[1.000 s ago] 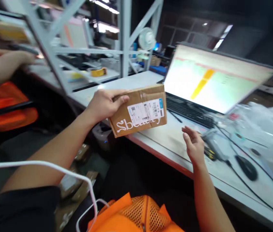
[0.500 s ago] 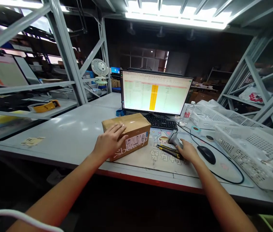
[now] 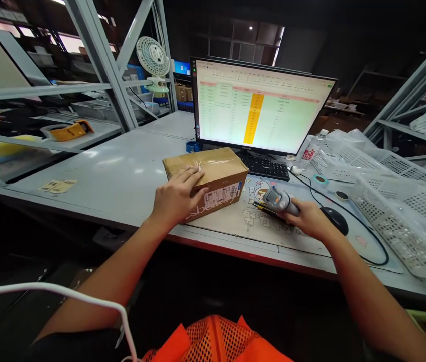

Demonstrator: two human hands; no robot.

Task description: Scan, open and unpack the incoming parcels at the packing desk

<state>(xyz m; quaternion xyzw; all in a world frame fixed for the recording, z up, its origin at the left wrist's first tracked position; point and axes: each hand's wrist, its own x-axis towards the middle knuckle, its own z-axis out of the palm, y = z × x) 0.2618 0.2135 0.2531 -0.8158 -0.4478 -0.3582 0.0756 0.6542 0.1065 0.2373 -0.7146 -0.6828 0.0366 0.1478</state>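
A taped cardboard box [image 3: 216, 173] with a white shipping label [image 3: 220, 197] on its front sits on the desk mat. My left hand [image 3: 179, 196] grips its near left edge, fingers over the top and thumb against the front. In my right hand [image 3: 307, 216] is a grey barcode scanner [image 3: 278, 198], held by its handle, its head turned towards the box's right side. Under the scanner lie yellow-and-black utility knives [image 3: 265, 209], partly covered by it.
Behind the box stand a monitor [image 3: 261, 105] and a black keyboard [image 3: 265, 166]. To the right are a black mouse [image 3: 334, 220], a tape roll [image 3: 320, 181], a bottle [image 3: 313, 148] and white perforated baskets [image 3: 397, 226]. A white cable [image 3: 47, 286] crosses the lower left.
My right hand has lifted the scanner from the mat and turned its head towards the box. My left hand stays on the box. The camera view has tilted down.
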